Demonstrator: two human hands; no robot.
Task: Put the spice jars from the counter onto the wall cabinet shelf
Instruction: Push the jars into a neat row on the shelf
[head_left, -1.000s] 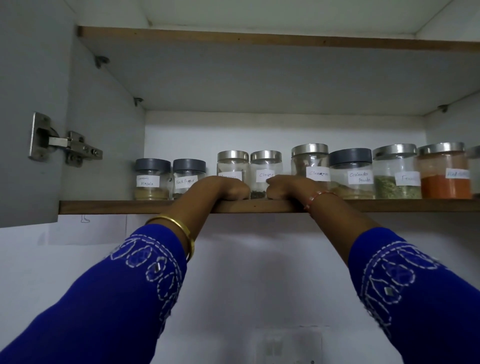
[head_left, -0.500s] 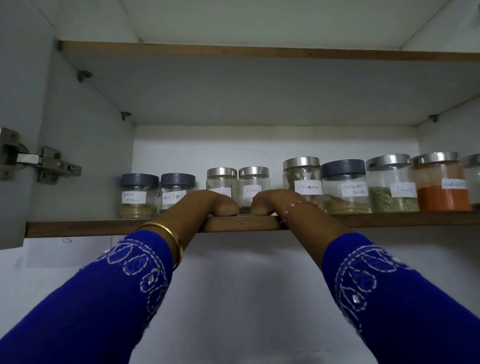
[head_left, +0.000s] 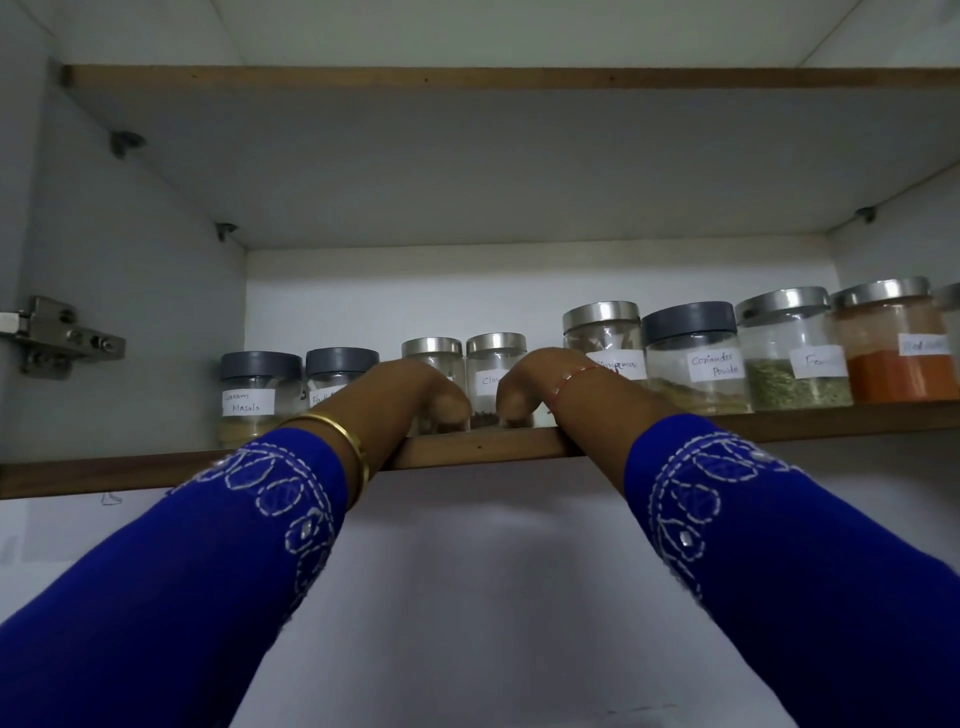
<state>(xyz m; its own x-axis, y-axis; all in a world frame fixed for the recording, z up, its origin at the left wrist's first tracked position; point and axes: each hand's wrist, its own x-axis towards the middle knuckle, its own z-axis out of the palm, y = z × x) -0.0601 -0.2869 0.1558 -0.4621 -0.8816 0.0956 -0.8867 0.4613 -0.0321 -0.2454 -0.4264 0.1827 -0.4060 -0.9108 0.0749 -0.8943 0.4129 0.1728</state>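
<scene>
Spice jars (head_left: 497, 378) are lined up on the shelf (head_left: 483, 448), left hand (head_left: 422, 391) and right hand (head_left: 531, 383) curled around nothing beside them; slick, breakable glass probably, best gripped round the body.

Handwritten white labels stand on the jars along the shelf (head_left: 467, 447): at its left end the grey-lidded jar (head_left: 254, 395) reads "Garam Masala", and toward the right end another grey-lidded jar (head_left: 693, 358) reads "Coriander Powder". Between them a steel-lidded jar (head_left: 493, 374) shows only "Clo" — a hand covers the rest. The remaining labels are cut off or too blurred to read.
</scene>
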